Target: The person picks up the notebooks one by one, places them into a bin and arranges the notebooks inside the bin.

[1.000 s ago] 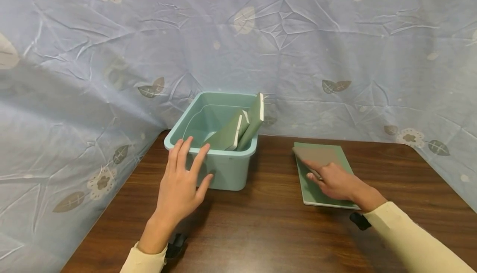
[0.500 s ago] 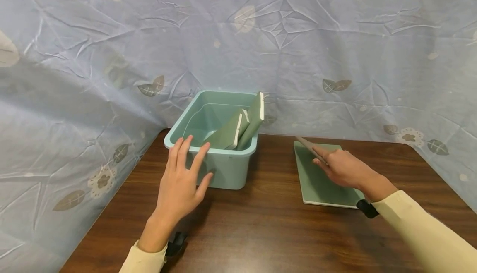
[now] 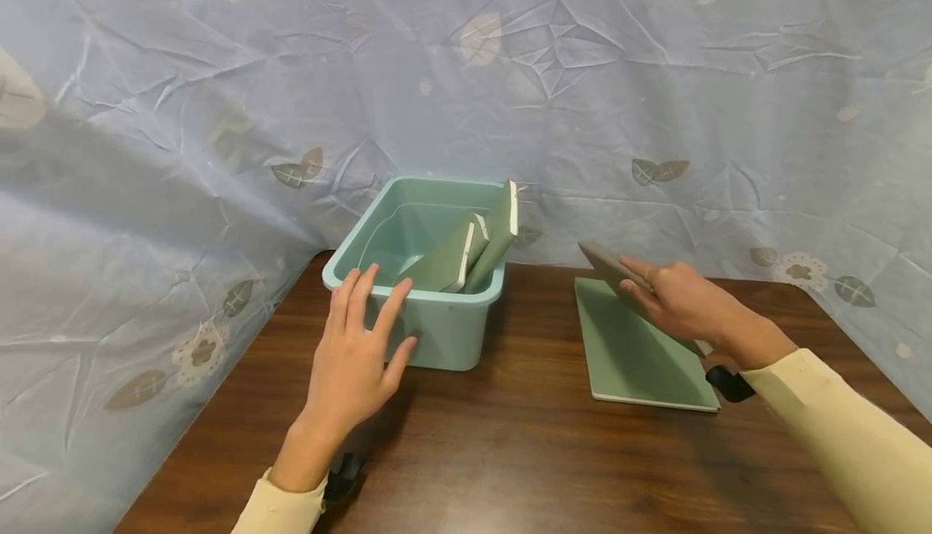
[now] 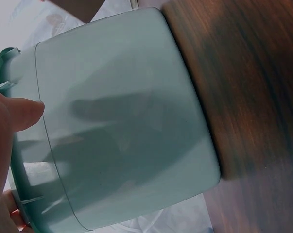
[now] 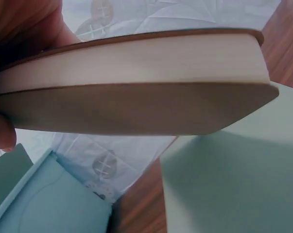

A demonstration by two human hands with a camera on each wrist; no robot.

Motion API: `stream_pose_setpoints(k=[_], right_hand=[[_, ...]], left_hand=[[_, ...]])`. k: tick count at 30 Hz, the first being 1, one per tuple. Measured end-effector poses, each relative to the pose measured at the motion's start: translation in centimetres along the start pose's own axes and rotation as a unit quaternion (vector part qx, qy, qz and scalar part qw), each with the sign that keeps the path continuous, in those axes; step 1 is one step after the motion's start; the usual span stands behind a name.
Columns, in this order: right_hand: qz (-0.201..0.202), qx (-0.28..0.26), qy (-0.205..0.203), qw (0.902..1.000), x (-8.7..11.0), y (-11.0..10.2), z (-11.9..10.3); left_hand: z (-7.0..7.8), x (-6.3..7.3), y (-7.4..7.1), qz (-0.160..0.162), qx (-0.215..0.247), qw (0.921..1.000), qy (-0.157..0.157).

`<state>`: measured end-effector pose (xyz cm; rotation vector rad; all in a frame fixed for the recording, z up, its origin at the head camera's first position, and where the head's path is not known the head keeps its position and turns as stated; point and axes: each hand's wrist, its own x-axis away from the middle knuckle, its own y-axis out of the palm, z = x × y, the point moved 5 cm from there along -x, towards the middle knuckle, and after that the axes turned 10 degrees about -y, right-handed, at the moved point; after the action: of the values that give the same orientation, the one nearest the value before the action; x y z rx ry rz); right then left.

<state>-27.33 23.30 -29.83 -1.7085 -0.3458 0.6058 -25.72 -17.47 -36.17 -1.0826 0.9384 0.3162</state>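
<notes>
My right hand [image 3: 688,303] grips a brown-covered notebook [image 5: 136,109] by its edge, thumb on one cover and fingers on the other. The notebook is raised and tilted above a larger green notebook [image 3: 619,356] that lies flat on the table. In the right wrist view its thick cream page edge faces the camera. My left hand [image 3: 349,372] is at the near rim of a pale blue-green plastic bin [image 3: 447,340], fingers spread and fairly straight, thumb by the outer wall. Several green notebooks [image 3: 444,263] lean inside the bin at its right side, one sticking up above the rim.
The dark wood-grain table [image 3: 510,453] carries the bin at back left and the green notebook at right. A wrinkled floral cloth [image 3: 568,137] hangs behind the table and along its sides.
My right hand has lifted the brown notebook off the green one, moving up and to the right and tilting it. My left hand and the bin stay in place.
</notes>
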Motion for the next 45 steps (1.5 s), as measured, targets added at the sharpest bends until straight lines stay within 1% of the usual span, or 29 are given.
stream_pose_setpoints(k=[6,12,22,27,31,34,37,41,45], right_hand=[[0.017,0.004,-0.002,0.9998,-0.6,-0.8,-0.4],[0.033,0.018,-0.012,0.9992,-1.4,-2.9,-1.0],[0.064,0.049,-0.045,0.9957,-2.3,-6.1,-1.9],[0.087,0.065,-0.057,0.9924,-2.7,-7.6,-2.5],[0.116,0.078,-0.087,0.9864,-3.2,-8.8,-3.2],[0.131,0.078,-0.100,0.9833,-3.6,-9.8,-3.7],[0.131,0.074,-0.092,0.9843,-3.9,-10.5,-4.0],[0.120,0.073,-0.082,0.9868,-4.1,-11.0,-4.3],[0.116,0.081,-0.085,0.9863,-4.4,-11.4,-4.7]], left_hand=[[0.0,-0.1,-0.1,-0.002,-0.003,1.0000,0.003],[0.0,-0.1,-0.1,-0.001,-0.003,1.0000,-0.001],[0.1,-0.2,-0.2,-0.002,-0.002,1.0000,0.001],[0.2,-0.3,-0.2,0.000,0.003,1.0000,0.003],[0.2,-0.3,-0.3,0.005,0.007,1.0000,0.005],[0.3,-0.3,-0.4,0.007,0.009,0.9999,0.005],[0.3,-0.2,-0.4,0.008,0.009,0.9999,0.005],[0.2,-0.2,-0.4,0.006,0.010,0.9999,0.005],[0.2,-0.2,-0.3,0.004,0.011,0.9999,0.003]])
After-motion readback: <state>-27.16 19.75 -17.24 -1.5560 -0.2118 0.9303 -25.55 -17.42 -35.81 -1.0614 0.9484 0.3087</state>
